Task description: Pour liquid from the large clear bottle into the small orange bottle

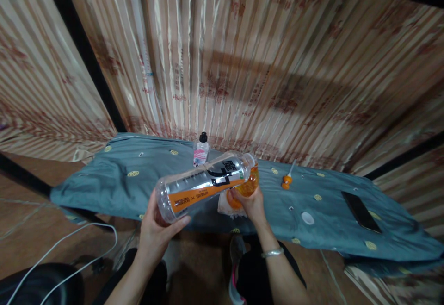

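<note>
A large clear plastic bottle (204, 180) with an orange and silver label lies tilted across the middle of the view. My left hand (156, 226) is closed round its base. Its neck reaches down to the right, over a translucent orange bottle (252, 183). My right hand (250, 203) is wrapped round that orange bottle, above a white cloth (227, 208). Whether the two mouths touch is hidden, and so is any liquid flow. To the right, an orange nozzle piece (286, 181) with a thin pale stem lies on the blue-green cloth cover (208, 219).
Behind my hands stands a small clear bottle with a black cap (201, 151). On the right are a white round cap (307, 218) and a black phone (360, 211). A striped curtain (222, 64) hangs behind the covered surface. A white cable (86, 226) loops at lower left.
</note>
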The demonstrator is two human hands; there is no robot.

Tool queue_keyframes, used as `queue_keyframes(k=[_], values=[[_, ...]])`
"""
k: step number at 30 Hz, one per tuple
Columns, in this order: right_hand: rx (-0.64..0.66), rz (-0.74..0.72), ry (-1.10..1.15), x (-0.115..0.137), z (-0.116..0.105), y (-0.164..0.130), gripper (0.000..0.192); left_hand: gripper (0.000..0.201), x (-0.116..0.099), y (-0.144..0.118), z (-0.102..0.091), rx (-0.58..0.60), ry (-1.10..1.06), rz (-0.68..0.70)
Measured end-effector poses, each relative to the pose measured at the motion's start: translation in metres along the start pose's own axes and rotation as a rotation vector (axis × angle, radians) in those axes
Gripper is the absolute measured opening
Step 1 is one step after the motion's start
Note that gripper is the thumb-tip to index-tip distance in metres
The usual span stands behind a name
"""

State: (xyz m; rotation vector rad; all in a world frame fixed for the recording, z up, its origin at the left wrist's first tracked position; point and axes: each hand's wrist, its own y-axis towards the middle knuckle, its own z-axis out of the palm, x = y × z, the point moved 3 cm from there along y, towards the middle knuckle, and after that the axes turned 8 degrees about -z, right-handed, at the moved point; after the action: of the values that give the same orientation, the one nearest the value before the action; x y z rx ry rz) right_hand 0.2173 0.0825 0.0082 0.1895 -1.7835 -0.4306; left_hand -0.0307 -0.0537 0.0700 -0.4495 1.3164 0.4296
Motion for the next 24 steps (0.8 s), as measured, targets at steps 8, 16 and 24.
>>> queue_keyframes(k=[8, 16, 24], values=[[-0.001, -0.033, -0.048, -0.003, -0.001, 0.000, 0.062, 0.099, -0.003, 0.001, -0.003, 0.004, 0.068, 0.073], [-0.012, -0.017, -0.035, -0.002, 0.000, 0.000, 0.066, 0.099, 0.006, 0.010, -0.012, 0.049, 0.187, 0.155], [-0.007, -0.023, -0.054, -0.002, -0.002, 0.001, 0.068, 0.100, 0.007, 0.008, -0.012, 0.052, 0.162, 0.128]])
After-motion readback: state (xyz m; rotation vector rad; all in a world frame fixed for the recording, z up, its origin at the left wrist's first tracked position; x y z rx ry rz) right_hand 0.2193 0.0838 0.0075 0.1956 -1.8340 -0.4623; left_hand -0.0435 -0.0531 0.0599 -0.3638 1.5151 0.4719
